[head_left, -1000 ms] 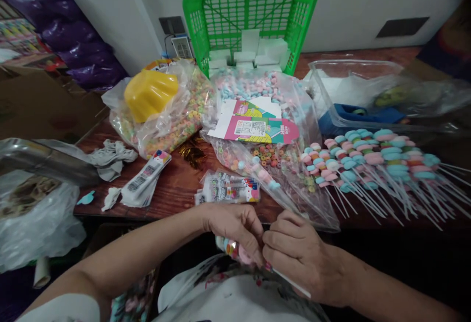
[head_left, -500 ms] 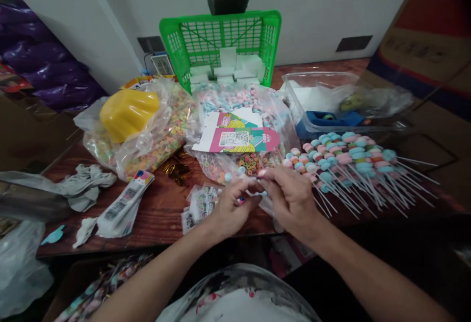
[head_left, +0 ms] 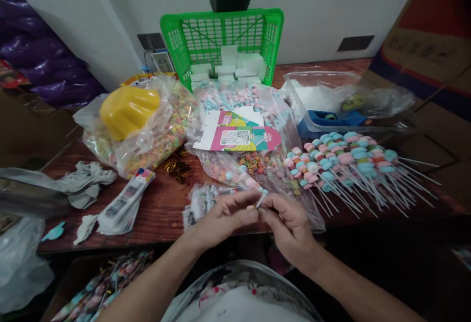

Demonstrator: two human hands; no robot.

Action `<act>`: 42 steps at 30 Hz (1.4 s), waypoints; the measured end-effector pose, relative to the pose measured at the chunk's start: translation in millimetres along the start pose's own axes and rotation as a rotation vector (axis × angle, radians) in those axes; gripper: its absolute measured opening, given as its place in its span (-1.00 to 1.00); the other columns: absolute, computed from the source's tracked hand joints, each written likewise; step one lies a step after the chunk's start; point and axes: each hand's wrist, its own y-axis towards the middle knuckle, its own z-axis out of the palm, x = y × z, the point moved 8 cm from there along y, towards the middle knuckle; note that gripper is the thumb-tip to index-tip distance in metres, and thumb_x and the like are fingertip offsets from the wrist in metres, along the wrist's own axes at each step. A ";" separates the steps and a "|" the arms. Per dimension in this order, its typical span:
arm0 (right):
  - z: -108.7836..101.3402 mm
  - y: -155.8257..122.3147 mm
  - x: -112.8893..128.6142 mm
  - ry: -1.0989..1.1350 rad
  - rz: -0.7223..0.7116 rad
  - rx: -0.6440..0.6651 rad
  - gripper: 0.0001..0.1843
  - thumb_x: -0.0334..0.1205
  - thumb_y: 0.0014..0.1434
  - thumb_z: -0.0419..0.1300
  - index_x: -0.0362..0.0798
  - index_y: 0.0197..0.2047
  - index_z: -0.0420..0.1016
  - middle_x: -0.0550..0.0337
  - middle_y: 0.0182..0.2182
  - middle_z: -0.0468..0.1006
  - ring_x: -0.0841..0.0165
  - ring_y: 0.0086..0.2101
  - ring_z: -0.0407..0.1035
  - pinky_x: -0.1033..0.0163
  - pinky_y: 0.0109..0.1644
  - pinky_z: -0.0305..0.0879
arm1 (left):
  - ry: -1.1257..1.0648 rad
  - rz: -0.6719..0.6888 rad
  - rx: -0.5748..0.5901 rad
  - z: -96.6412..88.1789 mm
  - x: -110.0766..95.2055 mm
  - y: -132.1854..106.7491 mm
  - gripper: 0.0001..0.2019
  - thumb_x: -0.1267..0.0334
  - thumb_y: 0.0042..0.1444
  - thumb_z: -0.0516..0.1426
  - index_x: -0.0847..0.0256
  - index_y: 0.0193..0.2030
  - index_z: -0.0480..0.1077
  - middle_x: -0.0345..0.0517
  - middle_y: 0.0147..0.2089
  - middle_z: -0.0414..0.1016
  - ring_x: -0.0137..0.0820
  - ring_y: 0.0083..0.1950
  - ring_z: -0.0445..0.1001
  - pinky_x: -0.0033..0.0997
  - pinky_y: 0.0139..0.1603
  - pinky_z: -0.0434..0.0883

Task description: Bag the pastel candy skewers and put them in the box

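My left hand (head_left: 237, 211) and my right hand (head_left: 285, 216) meet at the table's front edge, fingertips pinched together. A short white stick (head_left: 260, 200) shows between them, and a tiny gold bit sits at its lower end. Pink and blue marshmallow pieces (head_left: 250, 183) lie just beyond the fingertips; whether they belong to this stick I cannot tell. Behind my hands is a clear bag of ring-shaped cereal (head_left: 253, 162) and marshmallows. Right of it lies a pile of marshmallow skewers (head_left: 349, 158) on white sticks. Small printed clear bags (head_left: 202, 199) lie beside my left hand.
A green basket (head_left: 221, 13) holding white cards stands at the back. At left are a cereal bag (head_left: 172, 131) with a yellow bowl (head_left: 128, 111), gold ties (head_left: 177, 169) and printed labels (head_left: 125, 202). A clear tub (head_left: 327, 77) holds a blue tape dispenser (head_left: 331, 120).
Both hands have come down slightly towards me, still pinched together. The white stick now shows upright between the fingertips. The blue-and-pink spot by my left fingers is no longer visible.
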 end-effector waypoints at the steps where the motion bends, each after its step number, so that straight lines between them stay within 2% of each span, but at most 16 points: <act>1: 4.0 -2.8 -0.4 -0.025 -0.028 -0.002 -0.83 -0.31 0.18 0.06 -0.07 -0.44 0.37 0.26 -0.51 0.39 0.45 -0.45 0.27 0.33 -0.33 0.17 | 0.090 -0.008 0.070 4.7 3.7 -5.0 -0.68 0.22 0.10 0.20 0.21 0.01 0.45 -0.10 -0.20 0.52 -0.39 -0.19 0.47 -0.40 -0.13 0.37; 3: 17.4 -10.3 -12.2 0.023 0.028 0.048 -0.82 -0.28 0.18 0.07 -0.07 -0.45 0.37 0.26 -0.52 0.38 0.44 -0.45 0.26 0.33 -0.33 0.16 | 0.368 0.097 0.107 6.5 0.5 -18.3 -0.76 0.24 0.18 0.11 0.26 -0.06 0.46 -0.07 -0.23 0.50 -0.39 -0.22 0.45 -0.44 -0.19 0.35; 7: 68.2 -43.7 -53.4 0.294 0.426 0.354 -0.70 -0.10 0.16 0.08 -0.06 -0.55 0.25 0.33 -0.64 0.25 0.47 -0.57 0.14 0.37 -0.48 0.09 | 1.199 0.454 0.090 13.8 -7.4 -60.1 -0.79 0.41 0.17 -0.01 0.32 -0.33 0.45 0.01 -0.34 0.47 -0.35 -0.26 0.40 -0.37 -0.20 0.31; 9: 91.6 -64.0 -64.7 0.294 0.534 0.533 -0.65 -0.02 0.17 0.06 -0.04 -0.54 0.23 0.33 -0.66 0.24 0.48 -0.61 0.11 0.37 -0.54 0.06 | 1.449 0.505 0.124 11.6 2.9 -82.5 -0.81 0.42 0.13 0.00 0.29 -0.42 0.41 -0.05 -0.41 0.44 -0.37 -0.33 0.37 -0.36 -0.23 0.30; 10: 99.7 -70.7 -65.6 0.226 0.494 0.623 -0.66 -0.02 0.20 0.03 -0.04 -0.51 0.27 0.31 -0.64 0.29 0.46 -0.60 0.15 0.37 -0.54 0.10 | 1.510 0.481 0.118 4.6 8.1 -93.8 -0.83 0.39 0.12 0.01 0.27 -0.43 0.40 -0.07 -0.42 0.44 -0.38 -0.33 0.36 -0.36 -0.24 0.30; 13: 105.0 -74.2 -49.3 -0.098 0.014 0.714 -0.78 -0.21 0.22 0.00 -0.03 -0.38 0.41 0.19 -0.49 0.48 0.37 -0.47 0.36 0.33 -0.39 0.25 | 1.601 0.214 -0.097 -42.7 16.9 -137.1 -0.87 0.37 0.09 0.03 0.24 -0.41 0.38 -0.06 -0.35 0.47 -0.35 -0.28 0.38 -0.35 -0.21 0.31; 16: 101.1 -83.7 -35.9 -0.389 -0.397 0.727 -0.69 -0.50 0.06 -0.04 0.00 -0.29 0.45 0.17 -0.43 0.53 0.35 -0.43 0.40 0.30 -0.33 0.25 | 1.639 -0.281 -0.406 -108.9 31.6 -211.2 -0.81 0.48 0.03 -0.03 0.24 -0.41 0.39 -0.02 -0.35 0.48 -0.31 -0.27 0.42 -0.34 -0.20 0.33; 21: 98.9 -99.4 -51.8 -0.741 -0.375 0.881 -0.68 -0.57 -0.10 0.02 -0.01 -0.35 0.42 0.19 -0.44 0.52 0.32 -0.43 0.39 0.25 -0.33 0.16 | 1.545 -1.083 -0.533 -184.0 98.2 -347.0 -0.76 0.47 0.05 -0.05 0.22 -0.34 0.43 0.03 -0.26 0.53 -0.23 -0.17 0.51 -0.30 -0.11 0.34; 23: 95.9 -101.6 -53.4 -0.816 -0.348 0.911 -0.66 -0.56 -0.14 0.06 -0.02 -0.31 0.42 0.19 -0.39 0.52 0.29 -0.38 0.38 0.22 -0.27 0.15 | 1.543 -1.169 -0.480 -196.5 116.4 -362.6 -0.83 0.46 -0.06 0.04 0.24 -0.37 0.43 0.08 -0.25 0.54 -0.14 -0.19 0.52 -0.26 -0.20 0.36; 24: 93.6 -101.4 -52.8 -0.835 -0.341 0.917 -0.64 -0.56 -0.14 0.07 -0.02 -0.27 0.42 0.19 -0.37 0.51 0.29 -0.36 0.37 0.21 -0.24 0.14 | 1.547 -1.210 -0.486 -200.5 117.8 -361.5 -0.85 0.44 -0.08 0.07 0.23 -0.38 0.43 0.06 -0.25 0.54 -0.11 -0.18 0.52 -0.24 -0.21 0.37; 27: 84.7 -99.3 -53.3 -0.870 -0.285 0.929 -0.61 -0.58 -0.08 0.04 -0.01 -0.21 0.41 0.19 -0.32 0.49 0.30 -0.32 0.36 0.19 -0.17 0.11 | 1.565 -0.919 -0.463 -180.2 87.8 -297.6 -0.80 0.35 0.10 -0.01 0.21 -0.37 0.44 0.01 -0.34 0.52 -0.19 -0.24 0.52 -0.23 -0.17 0.37; 31: 79.2 -100.8 -56.2 -0.905 -0.218 0.884 -0.63 -0.58 0.01 0.02 -0.02 -0.19 0.40 0.16 -0.28 0.47 0.28 -0.25 0.35 0.18 -0.14 0.10 | 1.591 -0.043 -0.349 -88.8 -0.6 -157.1 -0.74 0.31 0.24 -0.07 0.19 -0.13 0.43 0.00 -0.14 0.48 -0.34 -0.11 0.44 -0.34 -0.06 0.37; 33: 81.2 -104.4 -52.1 -0.895 -0.214 0.842 -0.63 -0.55 0.04 0.03 -0.02 -0.12 0.38 0.13 -0.21 0.46 0.25 -0.19 0.34 0.16 -0.09 0.10 | 1.662 0.183 -0.203 -47.3 -14.3 -101.7 -0.78 0.35 0.21 -0.03 0.18 -0.14 0.43 -0.02 -0.16 0.46 -0.33 -0.11 0.41 -0.32 -0.05 0.36; 35: 83.6 -107.7 -45.3 -0.853 -0.198 0.832 -0.65 -0.52 0.08 0.04 -0.03 -0.09 0.37 0.13 -0.18 0.46 0.25 -0.14 0.33 0.16 -0.04 0.11 | 1.781 0.198 -0.101 -26.5 -2.8 -60.9 -0.77 0.38 0.12 0.04 0.23 -0.09 0.40 0.02 -0.10 0.44 -0.23 -0.04 0.38 -0.22 -0.02 0.36; 38: 69.9 -100.2 -42.7 -0.814 -0.059 0.776 -0.73 -0.49 0.13 0.04 -0.02 -0.14 0.38 0.15 -0.22 0.47 0.28 -0.16 0.34 0.17 -0.01 0.14 | 1.910 0.136 -0.068 -25.6 24.9 -27.8 -0.73 0.47 0.04 0.04 0.31 -0.10 0.39 0.11 -0.08 0.42 -0.14 -0.02 0.36 -0.14 -0.05 0.38; 42: 0.5 -76.7 -42.4 -0.732 0.115 0.402 -0.79 -0.42 0.24 -0.02 -0.04 -0.26 0.42 0.17 -0.33 0.48 0.37 -0.30 0.37 0.27 -0.18 0.24 | 1.914 0.248 -0.118 -38.7 35.3 -20.4 -0.72 0.55 0.04 -0.02 0.28 -0.17 0.41 0.08 -0.14 0.45 -0.17 -0.07 0.39 -0.17 -0.08 0.39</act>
